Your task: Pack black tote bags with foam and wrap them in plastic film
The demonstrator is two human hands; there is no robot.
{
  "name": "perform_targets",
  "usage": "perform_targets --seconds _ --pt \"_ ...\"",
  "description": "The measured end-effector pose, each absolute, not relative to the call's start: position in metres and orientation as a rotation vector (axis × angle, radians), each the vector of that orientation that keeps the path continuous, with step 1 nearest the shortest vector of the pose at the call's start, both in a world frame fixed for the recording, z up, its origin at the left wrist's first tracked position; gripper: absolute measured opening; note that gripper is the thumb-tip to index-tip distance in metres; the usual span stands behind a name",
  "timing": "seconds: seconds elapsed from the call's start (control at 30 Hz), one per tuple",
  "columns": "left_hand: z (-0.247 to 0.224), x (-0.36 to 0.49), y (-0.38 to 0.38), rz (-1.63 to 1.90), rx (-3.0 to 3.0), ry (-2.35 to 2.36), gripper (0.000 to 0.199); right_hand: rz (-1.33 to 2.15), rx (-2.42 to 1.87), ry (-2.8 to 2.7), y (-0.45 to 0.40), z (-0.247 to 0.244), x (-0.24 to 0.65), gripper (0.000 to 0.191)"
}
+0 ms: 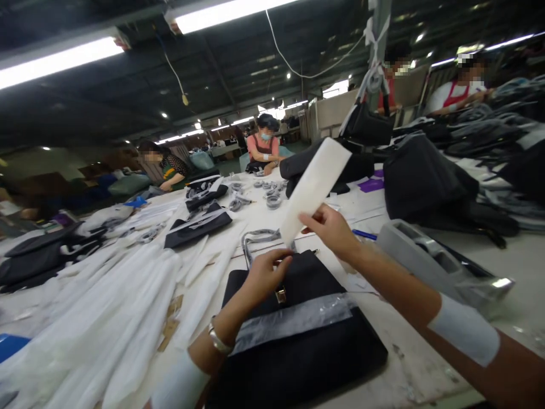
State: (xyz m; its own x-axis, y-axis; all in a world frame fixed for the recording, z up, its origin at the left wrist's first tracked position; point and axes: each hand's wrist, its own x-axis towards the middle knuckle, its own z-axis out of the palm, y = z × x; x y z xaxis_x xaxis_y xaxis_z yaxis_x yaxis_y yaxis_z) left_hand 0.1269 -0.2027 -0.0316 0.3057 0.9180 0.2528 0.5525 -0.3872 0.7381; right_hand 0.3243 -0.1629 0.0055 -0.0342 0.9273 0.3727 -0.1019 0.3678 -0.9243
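A black bag (pixel 306 352) with a metal clasp (pixel 280 294) lies flat on the table in front of me. A band of clear plastic film (pixel 298 319) runs across its front. My right hand (pixel 334 230) pinches a long white strip (pixel 317 182) of thin sheet, which slants up above the bag's top edge. Over the flap, my left hand (pixel 268 275) has its fingers curled together, close to the strip's lower end; what they grip, if anything, is hidden. A grey-wrapped handle (pixel 255 238) loops up behind my left hand.
White plastic sheets (pixel 114 318) are heaped on the left. To the right stands a grey tape dispenser (pixel 426 255), beside a blue pen (pixel 364 234). More black bags (pixel 426 182) and coiled grey straps (pixel 272 199) lie farther back. Several people work around the table.
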Motion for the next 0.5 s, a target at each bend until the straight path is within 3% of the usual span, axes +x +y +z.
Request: perform_targets --seconds 0.2,0.33,0.5 --pt "-0.068 0.191 -0.147 0.512 2.441 1.23 0.031 0.861 -1.213 -1.218 -0.162 -0.071 0.413 0.037" --pt "-0.084 0.204 -0.12 0.534 2.362 1.314 0.039 0.895 -1.301 -1.164 -0.166 -0.103 0.427 0.035" --pt "-0.098 0.207 -0.119 0.752 2.272 1.388 0.04 1.147 -1.239 -0.972 -0.171 -0.107 0.409 0.023"
